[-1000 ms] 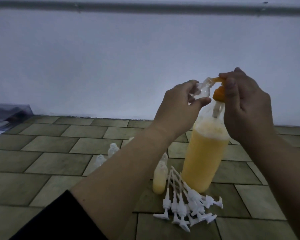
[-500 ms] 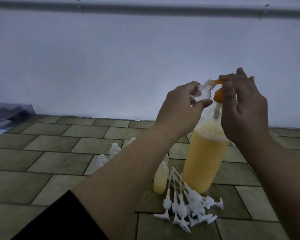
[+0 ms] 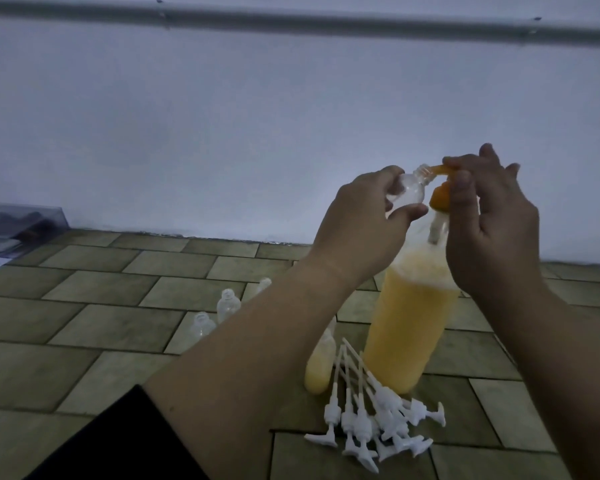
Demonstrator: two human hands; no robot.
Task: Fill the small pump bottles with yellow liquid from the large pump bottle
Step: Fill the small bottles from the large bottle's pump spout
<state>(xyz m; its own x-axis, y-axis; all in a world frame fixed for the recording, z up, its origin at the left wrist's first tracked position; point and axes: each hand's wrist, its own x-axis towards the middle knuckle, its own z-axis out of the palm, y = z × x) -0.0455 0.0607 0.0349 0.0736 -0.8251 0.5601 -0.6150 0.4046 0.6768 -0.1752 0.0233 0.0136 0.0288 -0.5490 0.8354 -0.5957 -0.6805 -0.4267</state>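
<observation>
The left hand pinches a small clear bottle between thumb and fingers, tilted so its open neck meets the orange spout of the large pump bottle. The right hand rests on the orange pump head, fingers curled over its top and thumb down its front. The large bottle stands upright on the tiled floor, mostly full of yellow liquid with froth at the top.

Likely risks: the small neck is narrow and only loosely lined up with the spout, so a hard press could send liquid past the opening onto the left hand or the floor. Nothing steadies the tall bottle but the pressing hand, so an off-centre push could tip it. The tilted small bottle could also spill if overfilled.

Just in front of the large bottle lies a heap of white pump tops with long tubes, where a spill would land. A small bottle partly filled with yellow stands beside it, half hidden by the left forearm. Empty clear bottles stand further left. A clear box sits by the wall at far left.
</observation>
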